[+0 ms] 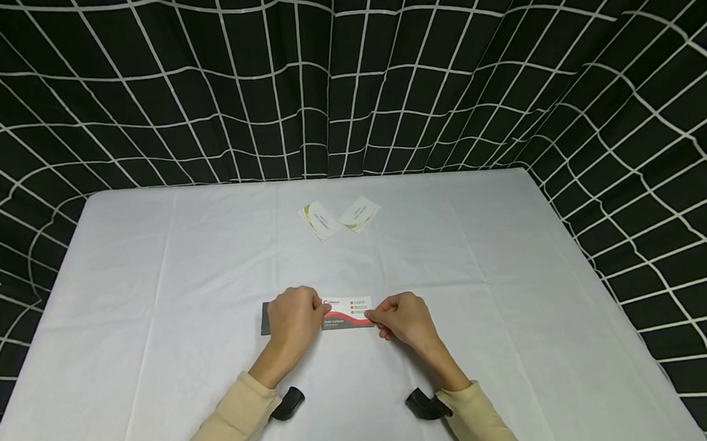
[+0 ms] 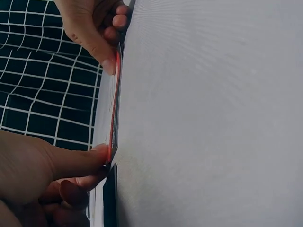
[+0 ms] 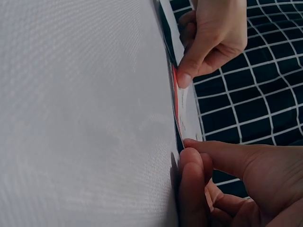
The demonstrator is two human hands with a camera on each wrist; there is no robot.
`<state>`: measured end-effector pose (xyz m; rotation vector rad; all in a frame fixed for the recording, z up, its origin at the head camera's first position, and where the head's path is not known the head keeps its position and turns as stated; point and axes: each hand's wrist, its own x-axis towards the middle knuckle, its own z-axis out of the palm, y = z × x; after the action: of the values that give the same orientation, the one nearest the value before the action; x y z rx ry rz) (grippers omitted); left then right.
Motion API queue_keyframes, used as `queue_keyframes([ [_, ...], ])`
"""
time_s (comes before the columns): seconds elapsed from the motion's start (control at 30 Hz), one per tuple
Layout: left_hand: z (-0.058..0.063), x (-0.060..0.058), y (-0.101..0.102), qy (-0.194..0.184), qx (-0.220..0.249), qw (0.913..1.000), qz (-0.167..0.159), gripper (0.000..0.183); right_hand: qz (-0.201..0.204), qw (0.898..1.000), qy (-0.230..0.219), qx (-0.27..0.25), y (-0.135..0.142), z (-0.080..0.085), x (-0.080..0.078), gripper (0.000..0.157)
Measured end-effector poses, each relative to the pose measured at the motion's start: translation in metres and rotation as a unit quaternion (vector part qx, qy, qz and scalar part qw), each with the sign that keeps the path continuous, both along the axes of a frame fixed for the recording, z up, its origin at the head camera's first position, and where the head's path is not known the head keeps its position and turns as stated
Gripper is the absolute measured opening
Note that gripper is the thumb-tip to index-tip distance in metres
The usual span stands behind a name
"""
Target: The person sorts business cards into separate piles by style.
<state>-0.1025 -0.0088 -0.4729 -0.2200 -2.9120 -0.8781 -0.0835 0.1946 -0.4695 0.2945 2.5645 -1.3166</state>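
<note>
A white, red and grey business card (image 1: 347,312) lies flat between the two hands, low over the white table. My left hand (image 1: 294,315) pinches its left end, thumb on the printed face and fingers curled beneath, as the left wrist view shows. At the right end, my right hand (image 1: 406,317) holds the lower corner between thumb and fingertips. Under the left hand, a dark card (image 1: 265,319) sticks out to the left, mostly hidden by the fist. In the right wrist view the card's red band (image 3: 175,94) runs between both thumbs.
Two groups of white cards with yellow-green trim lie farther back, a left group (image 1: 321,221) and a right group (image 1: 360,213). The white-covered table (image 1: 146,278) ends at a dark curtain with a white grid (image 1: 317,78).
</note>
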Motion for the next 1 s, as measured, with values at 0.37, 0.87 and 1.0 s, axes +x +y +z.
queue_keyframes([
  [0.37, 0.0016, -0.0020, 0.0021, -0.013, -0.007, 0.9999, 0.005, 0.032, 0.001, 1.000, -0.008, -0.019, 0.0006, -0.0002, -0.0020, 0.018],
  [0.87, 0.0002, -0.0044, 0.0019, -0.010, 0.014, 0.9999, 0.002, 0.032, 0.000, 1.000, -0.012, -0.025, 0.0013, 0.0013, -0.0028, 0.017],
  [1.0, 0.0017, -0.0054, 0.0015, -0.015, 0.016, 0.9998, -0.002, 0.034, 0.011, 0.999, -0.020, -0.032, 0.0029, 0.0019, -0.0046, 0.018],
])
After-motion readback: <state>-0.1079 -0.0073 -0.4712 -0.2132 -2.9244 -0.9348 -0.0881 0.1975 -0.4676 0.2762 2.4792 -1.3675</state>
